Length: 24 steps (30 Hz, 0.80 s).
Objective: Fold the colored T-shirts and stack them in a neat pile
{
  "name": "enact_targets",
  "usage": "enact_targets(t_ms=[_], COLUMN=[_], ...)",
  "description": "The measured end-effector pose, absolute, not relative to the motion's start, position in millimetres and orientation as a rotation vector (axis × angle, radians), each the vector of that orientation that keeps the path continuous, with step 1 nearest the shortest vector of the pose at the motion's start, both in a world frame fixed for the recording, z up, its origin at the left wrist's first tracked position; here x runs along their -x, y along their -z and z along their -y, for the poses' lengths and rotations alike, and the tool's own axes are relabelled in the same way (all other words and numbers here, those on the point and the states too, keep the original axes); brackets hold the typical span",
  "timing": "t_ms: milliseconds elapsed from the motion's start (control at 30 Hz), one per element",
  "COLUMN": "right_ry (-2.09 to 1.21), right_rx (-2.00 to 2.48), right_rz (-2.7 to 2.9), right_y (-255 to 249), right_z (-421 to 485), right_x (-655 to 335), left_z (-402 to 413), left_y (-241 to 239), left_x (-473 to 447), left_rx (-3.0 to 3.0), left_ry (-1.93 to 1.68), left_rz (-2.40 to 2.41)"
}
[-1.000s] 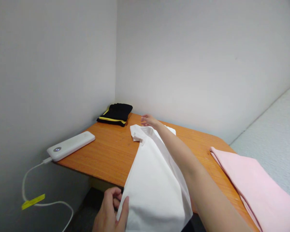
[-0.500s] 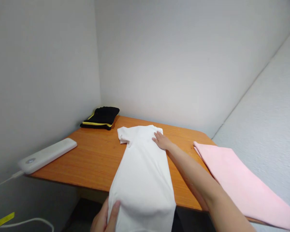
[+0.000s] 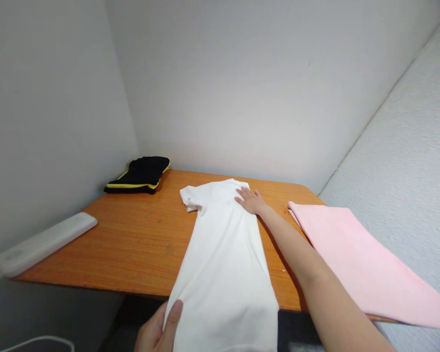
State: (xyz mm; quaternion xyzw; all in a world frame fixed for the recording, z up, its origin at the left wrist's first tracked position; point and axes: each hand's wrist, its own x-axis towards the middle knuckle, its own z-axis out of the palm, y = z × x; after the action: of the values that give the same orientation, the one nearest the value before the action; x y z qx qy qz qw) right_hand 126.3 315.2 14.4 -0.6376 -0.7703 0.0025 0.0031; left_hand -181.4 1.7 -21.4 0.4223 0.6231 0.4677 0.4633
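Observation:
A white T-shirt (image 3: 223, 264), folded lengthwise, lies on the orange wooden table (image 3: 139, 239) and hangs over its near edge. My right hand (image 3: 250, 201) rests flat on the shirt's upper right part, fingers spread. My left hand (image 3: 157, 331) grips the shirt's lower left edge below the table's edge, thumb on top of the cloth.
A folded black garment with yellow trim (image 3: 139, 173) lies in the far left corner. A white power bank (image 3: 40, 243) sits at the table's left edge, its cable (image 3: 36, 342) hanging below. A pink cloth (image 3: 359, 264) lies at the right. Grey walls close in on three sides.
My right hand came back from the collar and now lies flat on the shirt's upper right. The shirt now lies flatter. The view has shifted right.

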Motion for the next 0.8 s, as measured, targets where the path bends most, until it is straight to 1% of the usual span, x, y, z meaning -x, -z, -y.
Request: enact_targets(t_ms=[133, 233, 300, 367, 433, 500, 567, 667, 800], right_ry=[0.064, 0.131, 0.140, 0.112, 0.069, 0.022, -0.041, -0.110, -0.144], right_rx=[1.957, 1.861, 1.769, 1.700, 1.681, 1.700, 1.737, 1.764, 1.773], right_rz=[2.418, 2.415, 2.409, 2.430, 2.475, 2.501, 2.498, 2.479, 2.454], right_y=[-28, -39, -43, -44, -41, -36, -30, -23, -20], right_z=[-300, -274, -252, -229, -209, -193, -184, -177, -176], right_x=[-118, -114, -114, -116, -117, -117, -115, -111, -109], left_z=[1, 12, 22, 31, 37, 38, 33, 19, 2], left_y=[22, 23, 23, 22, 21, 21, 23, 27, 29], left_x=[190, 197, 195, 183, 161, 132, 104, 73, 62], left_rx=[-1.186, -1.361, -1.552, -1.893, -2.353, -2.731, -2.996, -3.252, -3.362], left_ry=[-1.065, -1.028, -1.154, -1.347, -1.393, -1.262, -1.093, -0.925, -0.754], left_rz=[-1.478, -1.691, -1.945, -2.008, -1.718, -1.301, -1.032, -0.921, -0.924])
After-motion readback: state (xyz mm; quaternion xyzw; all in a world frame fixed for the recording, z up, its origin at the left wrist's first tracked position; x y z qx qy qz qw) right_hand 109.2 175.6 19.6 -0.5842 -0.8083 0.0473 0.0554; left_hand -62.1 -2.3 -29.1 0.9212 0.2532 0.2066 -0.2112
